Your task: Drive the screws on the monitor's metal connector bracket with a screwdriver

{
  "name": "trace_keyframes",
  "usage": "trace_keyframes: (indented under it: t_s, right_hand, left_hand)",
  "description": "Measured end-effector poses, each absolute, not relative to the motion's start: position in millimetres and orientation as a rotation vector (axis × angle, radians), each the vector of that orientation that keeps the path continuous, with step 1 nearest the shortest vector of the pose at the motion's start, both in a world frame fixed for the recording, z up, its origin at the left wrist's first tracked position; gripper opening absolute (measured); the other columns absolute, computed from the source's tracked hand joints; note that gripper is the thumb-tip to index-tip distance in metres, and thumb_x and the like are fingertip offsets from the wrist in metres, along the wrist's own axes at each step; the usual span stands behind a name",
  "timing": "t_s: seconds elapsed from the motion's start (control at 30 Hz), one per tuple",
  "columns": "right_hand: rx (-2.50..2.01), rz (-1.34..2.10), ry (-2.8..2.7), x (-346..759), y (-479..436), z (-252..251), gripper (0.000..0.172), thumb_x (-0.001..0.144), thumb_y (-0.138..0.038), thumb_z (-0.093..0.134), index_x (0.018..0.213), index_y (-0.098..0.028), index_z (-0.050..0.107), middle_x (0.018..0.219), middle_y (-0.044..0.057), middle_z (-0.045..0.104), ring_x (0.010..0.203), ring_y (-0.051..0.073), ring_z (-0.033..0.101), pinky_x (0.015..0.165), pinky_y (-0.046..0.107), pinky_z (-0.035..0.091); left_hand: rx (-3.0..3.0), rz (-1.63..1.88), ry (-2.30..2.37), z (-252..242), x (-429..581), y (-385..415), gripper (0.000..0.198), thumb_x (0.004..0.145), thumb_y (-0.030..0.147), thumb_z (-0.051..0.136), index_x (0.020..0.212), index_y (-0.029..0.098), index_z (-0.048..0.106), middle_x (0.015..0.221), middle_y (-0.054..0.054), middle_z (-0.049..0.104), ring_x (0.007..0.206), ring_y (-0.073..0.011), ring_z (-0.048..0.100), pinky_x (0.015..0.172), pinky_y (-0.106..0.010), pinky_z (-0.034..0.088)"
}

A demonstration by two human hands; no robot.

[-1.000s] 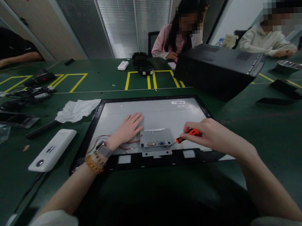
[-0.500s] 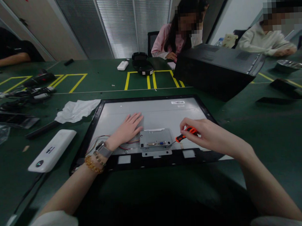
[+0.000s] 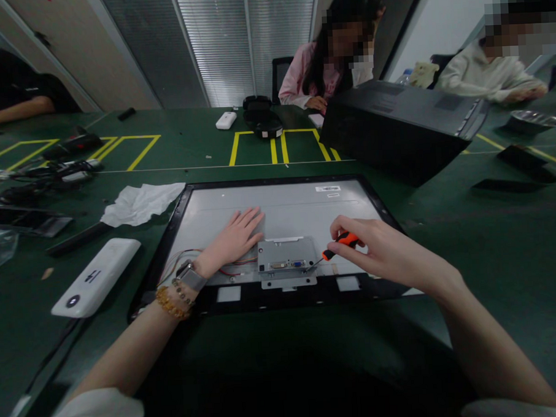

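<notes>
— Right hand, status?
— Wrapped around the orange screwdriver; tip set at the right edge of the port bracket, near the front edge of the monitor panel.
— Left hand?
— Flat, fingers spread, holding nothing; pressed on the panel just beside the bracket's far left corner.
— Likely faults?
— Possibly a slipped tip, owing to the slanted shaft: scored panel. Possibly pinched wires under the left wrist, owing to pressing weight.
</notes>
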State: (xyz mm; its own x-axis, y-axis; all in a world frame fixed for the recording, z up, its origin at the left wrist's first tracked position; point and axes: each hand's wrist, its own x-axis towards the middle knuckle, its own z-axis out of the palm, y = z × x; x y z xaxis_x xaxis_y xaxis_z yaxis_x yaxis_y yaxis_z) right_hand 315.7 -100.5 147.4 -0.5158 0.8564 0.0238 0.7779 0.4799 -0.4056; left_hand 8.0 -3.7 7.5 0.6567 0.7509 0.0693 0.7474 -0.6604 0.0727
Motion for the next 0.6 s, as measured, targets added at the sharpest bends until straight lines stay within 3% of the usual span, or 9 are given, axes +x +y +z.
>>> trace_keyframes:
  t_s: [0.13,0.3,0.6]
  right_hand:
    - [-1.493,0.446,-2.531,313.8,-99.1,147.6,0.023,0.098,-0.039,0.042,0.094,-0.021,0.056,0.070,0.002,0.066,0.061,0.018,0.061,0.059,0.030,0.042]
    - [-1.438,0.495,-2.508,315.1,-99.4,145.3,0.017,0.096,-0.036,0.046,0.103,-0.021,0.051,0.086,0.005,0.068,0.077,0.021,0.065,0.072,0.034,0.048]
    - [-1.358,0.468,-2.489,316.2,-99.9,142.4,0.016,0.091,-0.031,0.050,0.104,-0.021,0.052,0.092,0.006,0.067,0.081,0.021,0.064,0.073,0.034,0.048]
  left_hand:
    - [2.826,0.129,1.280,9.1,8.5,-4.3,0.054,0.104,0.044,0.027,0.151,0.016,0.030,0.159,-0.011,0.025,0.146,-0.0258,0.020,0.118,-0.047,0.016]
    - [2.816,0.116,1.285,10.5,9.2,-4.8,0.054,0.104,0.043,0.027,0.151,0.016,0.030,0.159,-0.011,0.024,0.146,-0.0264,0.020,0.118,-0.047,0.016]
    - [2.813,0.154,1.272,5.1,7.1,-2.8,0.054,0.104,0.045,0.027,0.151,0.018,0.029,0.159,-0.010,0.024,0.147,-0.0260,0.020,0.118,-0.048,0.016]
